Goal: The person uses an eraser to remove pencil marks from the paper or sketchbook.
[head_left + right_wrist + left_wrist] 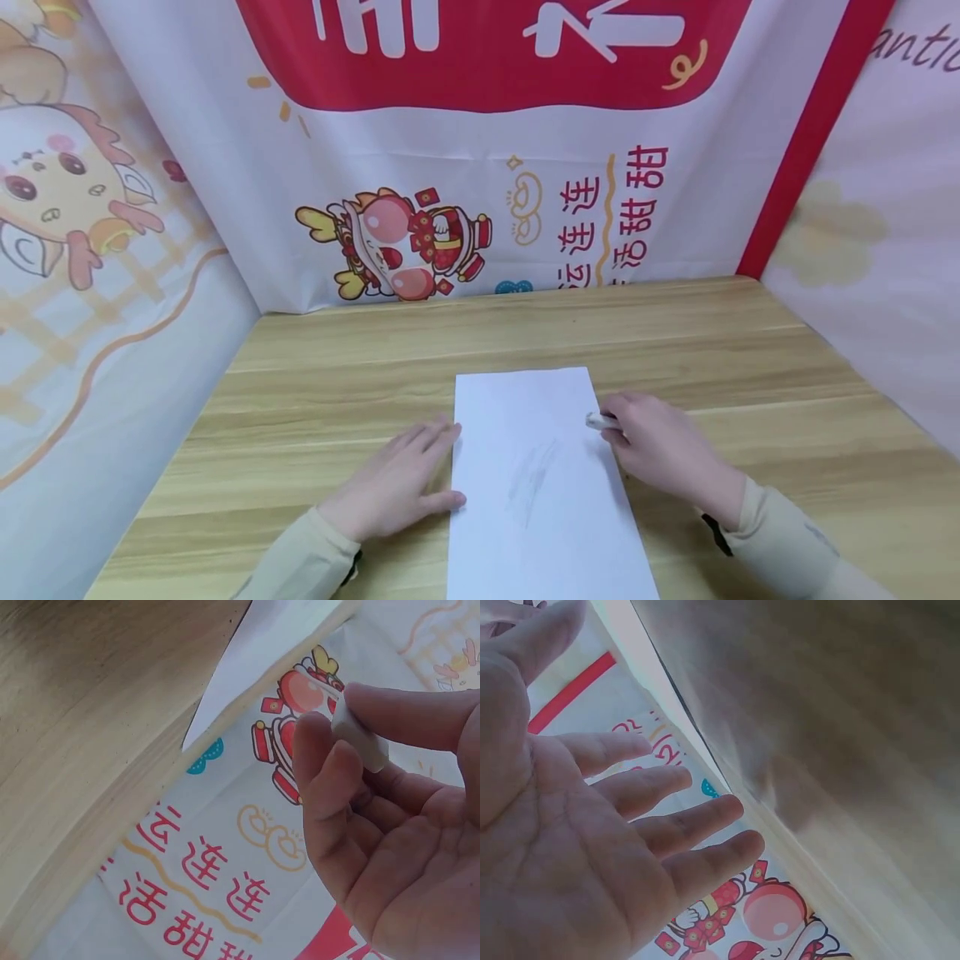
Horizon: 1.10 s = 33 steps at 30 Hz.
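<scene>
The left hand [397, 479] lies with its fingers extended and slightly spread, the thumb set apart from them. Its index fingertip and thumb tip meet the near long edge of a white sheet of paper [517, 417], which lies between the two hands on a wood-grained counter [337, 358]. The right hand [667, 437] pinches a small white block [597, 421] between its thumb and curled fingers, one end of the block poking out toward the left hand. That end looks greyish, and the block sits over the border of the paper closest to the right hand; whether it touches the sheet I cannot tell. Faint grey strokes [534, 479] slant across the paper between the hands, the darkest of them roughly midway.

Behind the left hand runs a pale sleeve [300, 558], and behind the right hand a matching cuff [783, 542], with a dark strap [716, 533] showing at its underside. Beyond both hands, past the far edge of the counter, hangs a white printed cloth [465, 133] with a sideways cartoon figure [390, 242] and red lettering [647, 200]. A patterned panel [82, 208] stands out to the left hand's side.
</scene>
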Each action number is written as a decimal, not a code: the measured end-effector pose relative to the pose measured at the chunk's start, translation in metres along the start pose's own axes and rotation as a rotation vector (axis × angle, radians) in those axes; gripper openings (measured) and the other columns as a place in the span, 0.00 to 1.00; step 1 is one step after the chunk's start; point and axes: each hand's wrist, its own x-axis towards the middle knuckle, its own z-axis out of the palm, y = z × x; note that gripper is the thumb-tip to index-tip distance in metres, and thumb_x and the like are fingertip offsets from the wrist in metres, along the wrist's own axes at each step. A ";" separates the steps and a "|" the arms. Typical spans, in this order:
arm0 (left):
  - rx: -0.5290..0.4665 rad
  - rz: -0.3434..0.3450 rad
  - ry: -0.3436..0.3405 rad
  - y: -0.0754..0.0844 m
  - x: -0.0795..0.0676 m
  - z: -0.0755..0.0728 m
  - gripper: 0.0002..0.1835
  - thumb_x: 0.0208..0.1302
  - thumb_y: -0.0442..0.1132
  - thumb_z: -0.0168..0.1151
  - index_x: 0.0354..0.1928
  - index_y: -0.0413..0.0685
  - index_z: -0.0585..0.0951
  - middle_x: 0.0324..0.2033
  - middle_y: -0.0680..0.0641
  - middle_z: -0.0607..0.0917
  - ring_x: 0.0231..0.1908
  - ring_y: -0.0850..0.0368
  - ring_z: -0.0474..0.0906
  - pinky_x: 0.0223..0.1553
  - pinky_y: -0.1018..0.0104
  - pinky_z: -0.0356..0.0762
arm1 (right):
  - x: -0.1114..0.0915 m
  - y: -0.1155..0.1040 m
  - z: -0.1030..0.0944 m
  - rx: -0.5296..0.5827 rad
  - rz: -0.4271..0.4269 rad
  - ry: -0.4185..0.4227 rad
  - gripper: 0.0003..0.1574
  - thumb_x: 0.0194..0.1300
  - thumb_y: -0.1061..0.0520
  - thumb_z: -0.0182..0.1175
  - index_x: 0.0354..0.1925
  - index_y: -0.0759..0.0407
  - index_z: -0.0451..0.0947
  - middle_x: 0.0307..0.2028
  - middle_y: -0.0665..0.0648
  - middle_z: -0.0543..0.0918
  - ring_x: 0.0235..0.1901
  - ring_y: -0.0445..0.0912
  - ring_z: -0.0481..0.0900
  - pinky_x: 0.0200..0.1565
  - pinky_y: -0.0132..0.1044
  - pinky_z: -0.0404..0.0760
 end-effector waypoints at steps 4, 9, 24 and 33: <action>-0.010 0.003 -0.031 -0.001 0.008 0.000 0.46 0.64 0.63 0.60 0.73 0.39 0.62 0.72 0.35 0.59 0.69 0.37 0.57 0.67 0.43 0.55 | 0.001 0.000 0.000 0.000 -0.019 -0.018 0.13 0.52 0.67 0.69 0.29 0.53 0.76 0.27 0.45 0.75 0.24 0.39 0.70 0.23 0.34 0.72; -0.028 -0.003 -0.087 -0.004 0.016 -0.001 0.48 0.63 0.66 0.58 0.75 0.41 0.60 0.73 0.37 0.57 0.71 0.40 0.53 0.68 0.46 0.53 | 0.002 -0.003 0.003 -0.008 -0.054 -0.023 0.13 0.51 0.66 0.69 0.29 0.52 0.76 0.25 0.43 0.73 0.24 0.39 0.70 0.24 0.35 0.73; -0.044 0.030 -0.175 -0.011 0.042 -0.002 0.56 0.53 0.71 0.64 0.76 0.45 0.58 0.75 0.39 0.54 0.73 0.39 0.47 0.68 0.43 0.51 | 0.005 -0.005 0.014 -0.037 -0.053 -0.033 0.12 0.51 0.66 0.70 0.28 0.53 0.76 0.23 0.43 0.71 0.20 0.39 0.69 0.19 0.33 0.69; -0.017 0.038 -0.196 -0.009 0.065 0.000 0.57 0.52 0.73 0.63 0.76 0.47 0.58 0.75 0.41 0.53 0.73 0.42 0.46 0.68 0.41 0.51 | 0.005 -0.003 0.018 -0.051 -0.088 -0.055 0.12 0.51 0.68 0.68 0.28 0.53 0.78 0.22 0.44 0.70 0.20 0.39 0.69 0.20 0.34 0.69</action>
